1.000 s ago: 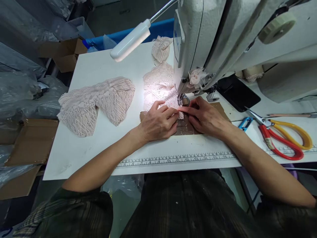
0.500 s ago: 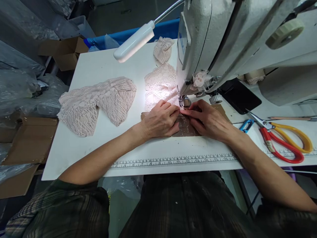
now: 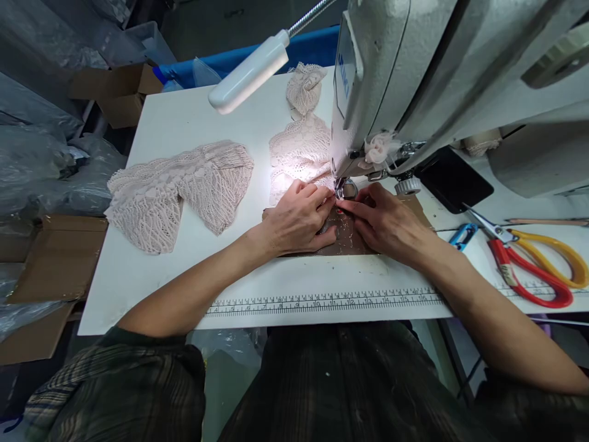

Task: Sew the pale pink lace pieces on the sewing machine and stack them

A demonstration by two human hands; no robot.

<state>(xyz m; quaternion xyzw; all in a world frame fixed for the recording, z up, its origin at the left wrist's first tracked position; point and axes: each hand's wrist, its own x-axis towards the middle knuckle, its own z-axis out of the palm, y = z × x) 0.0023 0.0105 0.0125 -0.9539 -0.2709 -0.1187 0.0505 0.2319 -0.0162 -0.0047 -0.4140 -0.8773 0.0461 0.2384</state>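
Just before the presser foot [image 3: 341,187]: the near edge of a pale lace piece [image 3: 299,147], reached by the fingertips of both hands; the rest spreads away over the white table [image 3: 161,123], ending in a bunched twist.
Left hand [image 3: 301,221]: fingers bent over the lace's near edge, thumb apart, above a scuffed brown panel [image 3: 352,244]; whether they pinch or merely press, I cannot tell.
Right hand [image 3: 389,221]: forefinger stretched towards the left fingertips, the others curled; its hold on the lace cannot be told.
Sewing machine [image 3: 372,80]: its head looms over the work and hides some of the lace's right side.
Lamp [image 3: 251,70]: hangs above the table, lighting the lace.
Second lace piece [image 3: 179,190]: folded, well left of the left hand.
Right of the right hand: blue snips [image 3: 464,236], red-and-yellow scissors [image 3: 529,264] and a dark flat slab [image 3: 455,178].
Cardboard box [image 3: 119,101]: open beyond the table's left edge, contents too dark to tell.
Clear bin [image 3: 151,43]: behind that box, contents unclear.
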